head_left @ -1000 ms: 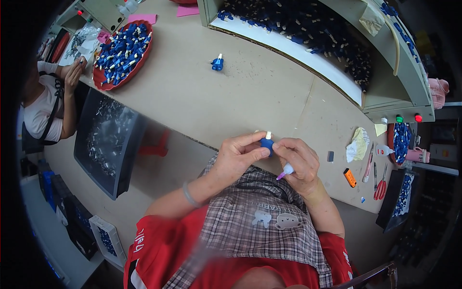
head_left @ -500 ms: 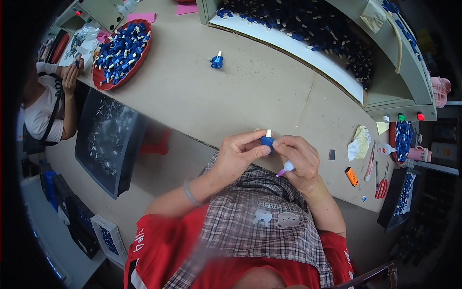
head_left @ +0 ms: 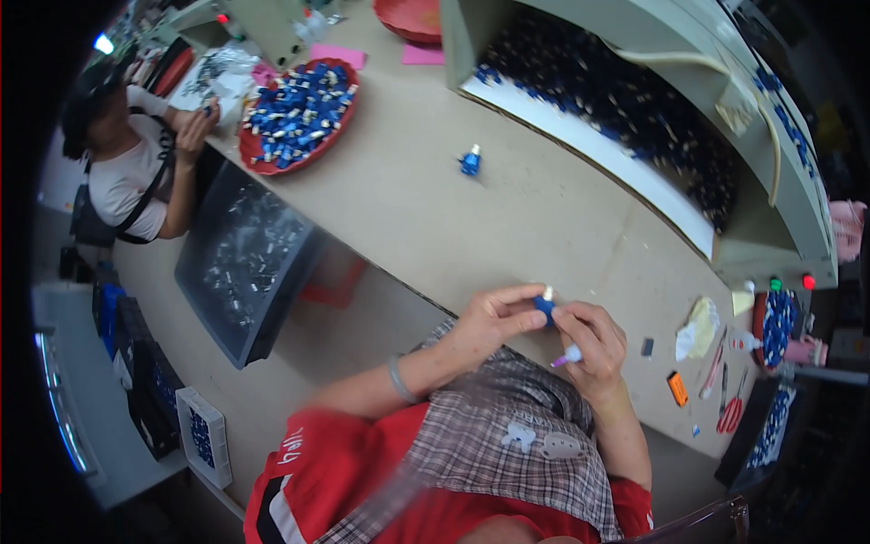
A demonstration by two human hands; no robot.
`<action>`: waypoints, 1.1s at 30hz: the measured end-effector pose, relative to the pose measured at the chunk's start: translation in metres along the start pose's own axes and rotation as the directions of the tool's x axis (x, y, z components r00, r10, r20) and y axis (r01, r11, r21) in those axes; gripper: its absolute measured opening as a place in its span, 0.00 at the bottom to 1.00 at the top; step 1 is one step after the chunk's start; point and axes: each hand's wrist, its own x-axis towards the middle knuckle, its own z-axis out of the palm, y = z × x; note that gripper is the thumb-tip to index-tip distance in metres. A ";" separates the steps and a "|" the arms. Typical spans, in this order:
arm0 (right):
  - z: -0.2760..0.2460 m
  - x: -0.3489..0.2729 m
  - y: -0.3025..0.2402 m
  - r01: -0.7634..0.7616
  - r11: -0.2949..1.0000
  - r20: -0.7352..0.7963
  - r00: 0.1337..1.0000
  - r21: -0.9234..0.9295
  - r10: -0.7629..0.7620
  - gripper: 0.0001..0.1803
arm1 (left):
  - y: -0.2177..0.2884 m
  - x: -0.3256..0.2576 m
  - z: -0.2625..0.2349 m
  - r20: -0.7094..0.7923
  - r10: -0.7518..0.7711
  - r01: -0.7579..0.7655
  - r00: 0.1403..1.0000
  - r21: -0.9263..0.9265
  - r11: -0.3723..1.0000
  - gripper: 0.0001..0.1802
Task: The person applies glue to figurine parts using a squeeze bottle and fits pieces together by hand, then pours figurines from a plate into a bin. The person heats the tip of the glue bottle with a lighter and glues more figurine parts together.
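Between the fingertips of both hands is a small blue figure point(head_left: 544, 306) with a cream-white stub on top, held upright above the table's near edge. My left hand point(head_left: 492, 325) pinches it from the left with thumb and fingers. My right hand point(head_left: 594, 344) touches its right side with closed fingertips. Tucked in that same hand is a small white bottle point(head_left: 571, 354) with a purple tip pointing down and left. Farther off on the table stands a similar blue figure point(head_left: 470, 161) with a cream stub.
A red tray point(head_left: 341, 129) heaped with blue pieces is at the left, near a co-worker point(head_left: 136, 172). A dark bin point(head_left: 288, 304) stands below the table edge. Ahead is a cabinet point(head_left: 770, 245) full of dark blue pieces. Red-handled scissors point(head_left: 730, 415) and an orange lighter point(head_left: 677, 388) lie right.
The whole view has shifted, so the table and my hands appear farther right and lower. Both hands keep almost the same hold on the blue figure and bottle.
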 end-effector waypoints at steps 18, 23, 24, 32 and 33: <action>0.013 0.009 -0.007 0.091 0.986 -0.037 0.995 -0.139 -0.097 0.18 | 0.001 0.000 0.002 0.050 -0.036 0.045 0.998 -0.184 0.982 0.20; 0.010 0.007 -0.009 0.112 0.977 -0.024 0.993 -0.180 -0.119 0.17 | 0.004 0.001 0.010 0.083 -0.004 0.011 0.997 -0.086 0.996 0.15; 0.012 0.008 -0.010 0.103 0.985 -0.005 0.994 -0.142 -0.105 0.17 | 0.007 -0.001 0.008 0.119 -0.011 0.021 0.993 -0.083 0.996 0.15; 0.008 0.014 -0.009 0.094 0.995 0.052 0.994 -0.020 -0.093 0.19 | 0.019 -0.009 0.002 -0.003 -0.075 0.073 0.997 -0.142 0.987 0.16; 0.008 0.013 -0.009 0.075 0.997 0.034 0.997 -0.019 -0.075 0.21 | 0.019 -0.006 0.000 0.021 -0.061 0.064 0.998 -0.156 0.986 0.16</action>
